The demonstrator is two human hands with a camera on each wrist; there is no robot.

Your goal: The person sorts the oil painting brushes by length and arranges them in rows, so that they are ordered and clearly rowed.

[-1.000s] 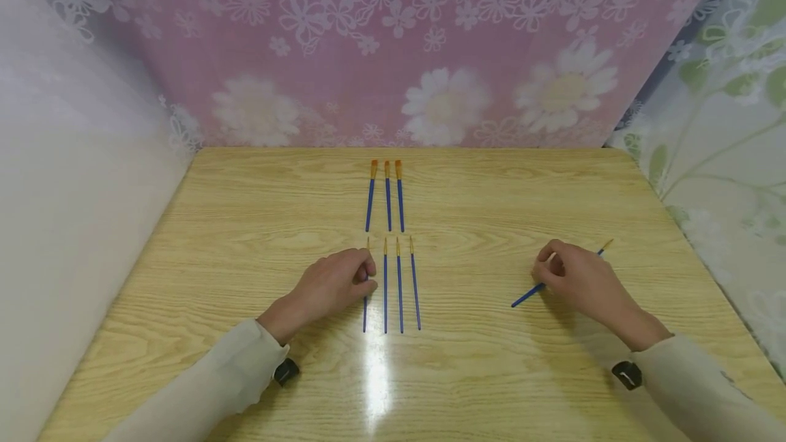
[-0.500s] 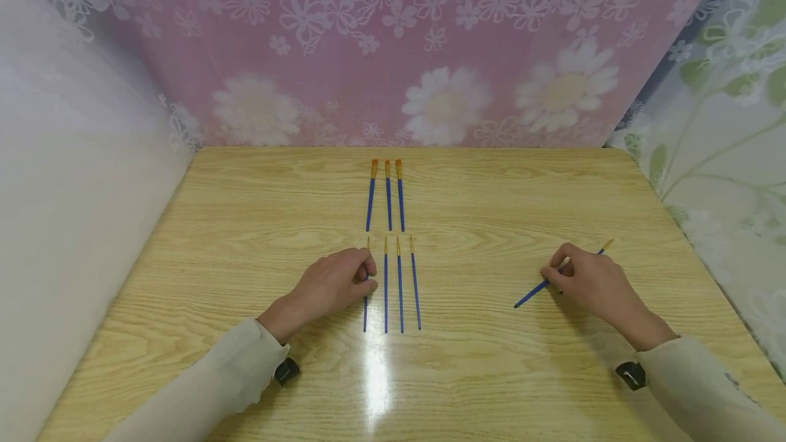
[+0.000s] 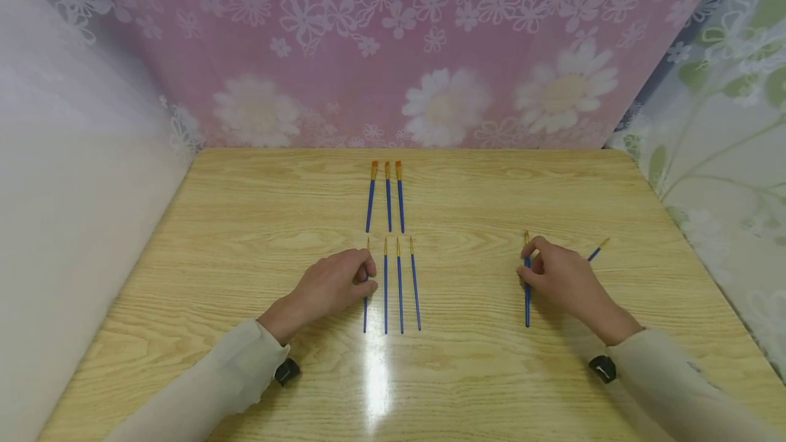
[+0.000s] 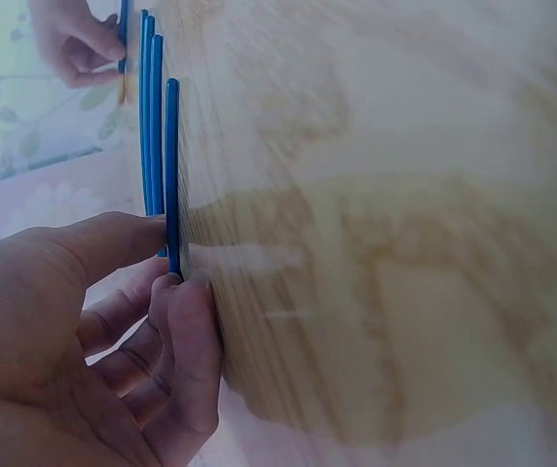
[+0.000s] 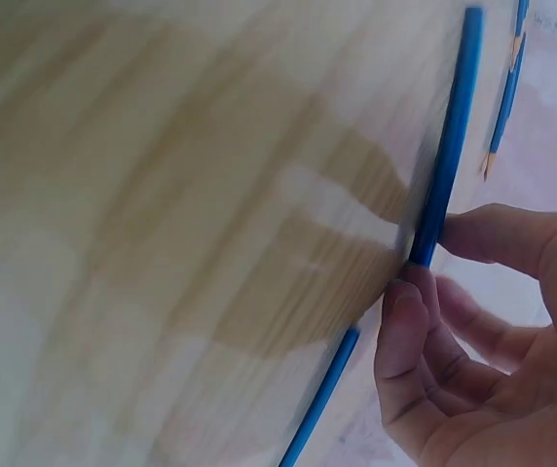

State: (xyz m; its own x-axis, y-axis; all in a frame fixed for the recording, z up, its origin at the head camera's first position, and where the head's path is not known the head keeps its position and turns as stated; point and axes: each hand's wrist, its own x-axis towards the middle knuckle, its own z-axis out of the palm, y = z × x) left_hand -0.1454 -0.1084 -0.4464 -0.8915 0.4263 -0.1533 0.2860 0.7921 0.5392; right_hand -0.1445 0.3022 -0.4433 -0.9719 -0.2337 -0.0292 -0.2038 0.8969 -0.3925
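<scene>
In the head view my left hand [image 3: 331, 282] pinches the leftmost thin paintbrush [image 3: 365, 316] of a row lying on the table. The left wrist view shows my thumb and fingertips about its blue handle [image 4: 172, 146]. Beside it lie three more fine-tipped paintbrushes [image 3: 400, 292]. Over on the right, my right hand [image 3: 561, 278] pinches a paintbrush [image 3: 527, 305] that points away from me. My fingers cover part of its blue handle. Another paintbrush [image 3: 599, 249] slants out beyond that hand, most of it hidden; its handle end [image 5: 319, 397] shows in the right wrist view.
Three wider paintbrushes [image 3: 388, 203] with orange bristles lie in a row farther back. The table [image 3: 245, 189] is pale wood, backed by a pink floral curtain [image 3: 344, 53]. A pale wall stands left, a leafy-patterned cloth right.
My right hand moved slightly right, then left. Its paintbrush went from slanting to pointing straight away from me, and another slanted paintbrush now shows beyond the hand. My left hand stayed put.
</scene>
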